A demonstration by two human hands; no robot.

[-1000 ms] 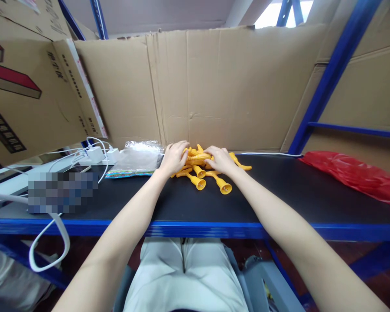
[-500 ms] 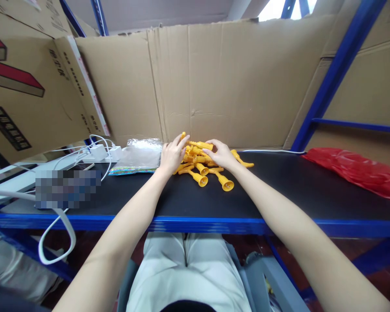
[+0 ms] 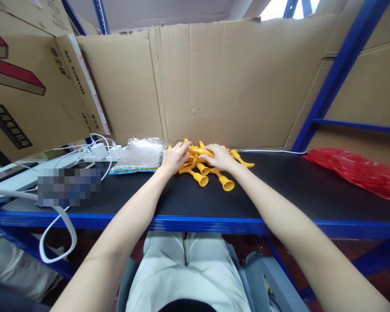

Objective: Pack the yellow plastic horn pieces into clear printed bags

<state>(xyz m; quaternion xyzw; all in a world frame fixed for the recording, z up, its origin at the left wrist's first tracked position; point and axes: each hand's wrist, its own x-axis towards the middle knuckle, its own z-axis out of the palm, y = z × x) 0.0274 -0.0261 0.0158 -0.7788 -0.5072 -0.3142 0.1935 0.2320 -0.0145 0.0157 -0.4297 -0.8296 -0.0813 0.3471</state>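
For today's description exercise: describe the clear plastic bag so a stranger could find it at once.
On the black shelf top, look just left of the pile of yellow plastic parts under both hands. The clear plastic bag lies flat there, the only shiny, see-through thing, unlike the red bag far right.

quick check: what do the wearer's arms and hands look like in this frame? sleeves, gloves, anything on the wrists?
Both arms are bare from the picture's lower edge to the fingers: no sleeves, no gloves. The left hand and right hand show no rings, watch, bands or markings that can be made out at this size. No cables or straps on either forearm. Below the blue shelf edge, light grey-white trousers cover the lap.
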